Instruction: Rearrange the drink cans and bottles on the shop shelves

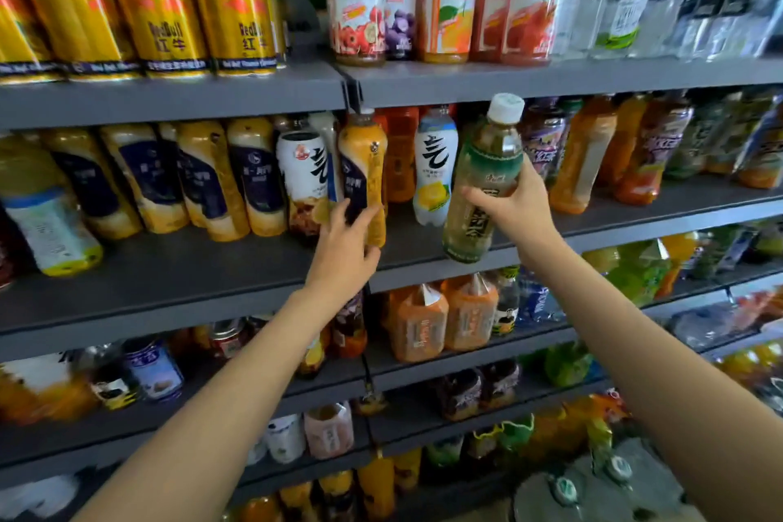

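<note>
On the top shelf, near its left end, a row of gold cans point(161, 17) is stood upright, and further right tall juice bottles point(360, 0) are lined along the front edge. On the middle shelf point(169, 267), toward its left end, a row of yellow and navy bottles point(203, 178) is seen leaning, with a white can point(303, 174) just beside them.

At the joint between the two shelf sections, an orange bottle with a navy label point(364, 165) is grasped low on its body by the left hand point(345, 250), the fingers curled round it. It is held upright, its base at the front edge of the shelf, touching the white can on its left.

To the right, a white bottle with a lemon label point(434, 170) is stood on the shelf. Just beside it, a green tea bottle with a white cap point(487, 165) is gripped round its middle by the right hand point(515, 203). It is held clear of the shelf, in front of the front edge, its long axis nearly upright with the cap tilted slightly right. Open shelf is seen behind and below it, so the right hand is judged the nearer one for setting it down there. Whether that gap is its intended place cannot be told.

Dark and orange bottles point(589, 157) fill the shelf's right end.
</note>
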